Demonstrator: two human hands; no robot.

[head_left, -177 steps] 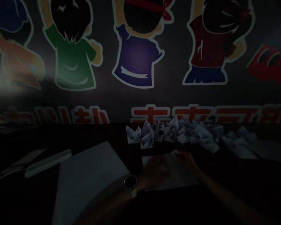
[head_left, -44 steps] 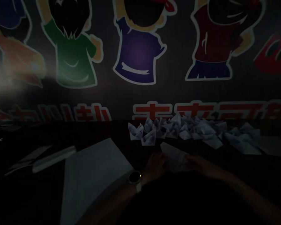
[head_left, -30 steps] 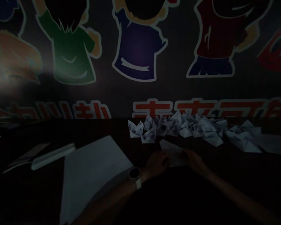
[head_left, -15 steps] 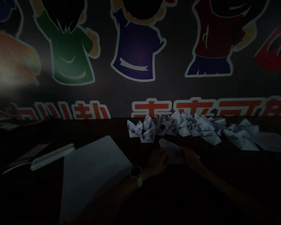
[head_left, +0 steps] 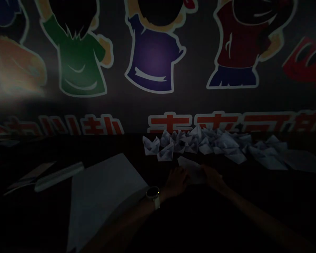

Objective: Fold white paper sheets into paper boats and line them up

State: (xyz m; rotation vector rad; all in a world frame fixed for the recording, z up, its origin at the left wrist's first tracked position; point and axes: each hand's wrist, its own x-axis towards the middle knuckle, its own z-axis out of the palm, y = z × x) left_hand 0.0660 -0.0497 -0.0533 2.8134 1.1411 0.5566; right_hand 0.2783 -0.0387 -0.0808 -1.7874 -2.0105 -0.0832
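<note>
A piece of folded white paper (head_left: 193,170) lies on the dark table between my two hands. My left hand (head_left: 177,180), with a watch on its wrist, has its curled fingers on the paper's left edge. At the paper's right end my right hand (head_left: 212,177) is closed on it, the thumb side towards the middle. Dim light hides the exact finger positions. Just beyond the paper stand several folded paper boats (head_left: 165,153), crowded together.
A stack of white paper (head_left: 102,193) lies to the left, partly under my left forearm. Farther left are a long pale rolled or wrapped item (head_left: 59,176) and a flat leaflet (head_left: 33,174). More white paper (head_left: 305,161) lies far right. A wall with cartoon figures (head_left: 152,59) rises behind the table.
The picture is slightly darker, and a small yellow light shows on the watch. Both hands stay on the folded paper, with hardly any movement.
</note>
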